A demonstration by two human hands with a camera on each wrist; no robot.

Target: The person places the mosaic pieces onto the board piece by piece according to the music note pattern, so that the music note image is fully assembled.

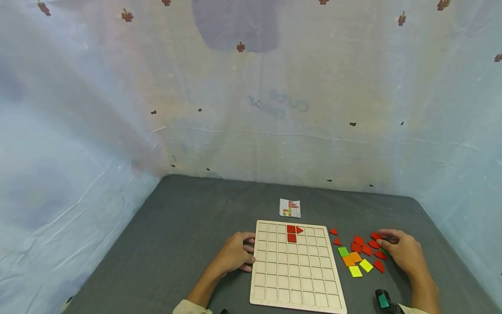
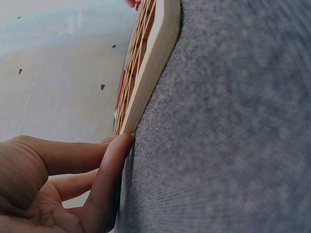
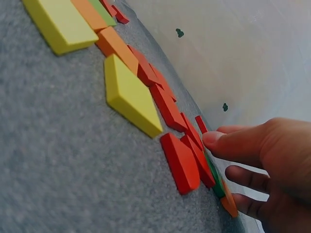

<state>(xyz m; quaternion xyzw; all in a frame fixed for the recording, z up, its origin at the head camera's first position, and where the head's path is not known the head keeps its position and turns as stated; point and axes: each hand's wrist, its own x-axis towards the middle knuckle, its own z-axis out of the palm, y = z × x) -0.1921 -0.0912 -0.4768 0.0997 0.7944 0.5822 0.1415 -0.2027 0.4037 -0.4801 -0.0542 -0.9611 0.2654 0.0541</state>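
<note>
A light wooden grid board (image 1: pixel 294 270) lies flat, holding two red squares (image 1: pixel 292 238) and a red triangle (image 1: pixel 300 230) near its far edge. My left hand (image 1: pixel 235 253) rests its fingertips against the board's left edge; in the left wrist view the hand (image 2: pixel 82 179) touches the board's side (image 2: pixel 150 73). Right of the board, my right hand (image 1: pixel 404 253) is over the far right of the loose pieces, fingers slightly bent, beside red pieces (image 1: pixel 373 244) and a green one. In the right wrist view that hand (image 3: pixel 272 165) partly hides a green piece (image 3: pixel 215 179); nothing shows held.
A small printed card (image 1: pixel 290 208) with a coloured grid pattern lies beyond the board. Yellow (image 1: pixel 355 271), orange (image 1: pixel 348 261), light green (image 1: pixel 343 251) and red pieces lie between the board and my right hand. Pale sheeting (image 1: pixel 251 148) rises behind the grey surface (image 1: pixel 188 226).
</note>
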